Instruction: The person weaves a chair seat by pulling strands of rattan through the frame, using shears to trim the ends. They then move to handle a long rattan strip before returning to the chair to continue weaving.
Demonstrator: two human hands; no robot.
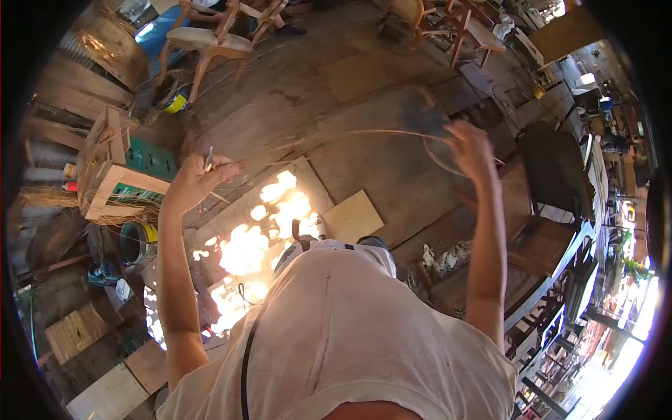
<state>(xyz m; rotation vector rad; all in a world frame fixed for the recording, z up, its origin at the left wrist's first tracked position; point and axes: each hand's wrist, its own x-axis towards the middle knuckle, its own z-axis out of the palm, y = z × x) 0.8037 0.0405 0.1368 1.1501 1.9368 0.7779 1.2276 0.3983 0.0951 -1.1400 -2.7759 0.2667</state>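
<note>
A long thin cane-like strand (336, 134) stretches in an arc between my two hands, above the floor. My left hand (198, 180) is closed, with one end of the strand at its fingertips and a small metal blade or tool (208, 159) sticking up from it. At the right, my right hand (472, 150) is closed on the strand's other part, and a loop of it hangs below the fingers. Just left of my left hand stands a wooden frame box (105, 189) with green panels and loose strands around it.
Wooden chairs (210, 42) stand at the upper left, near a person's foot (290, 31). More chairs (476, 31) are at the upper right. Buckets (133, 241) sit at the left. A flat board (353, 215) lies near my feet, and a dark chair (553, 168) is at the right.
</note>
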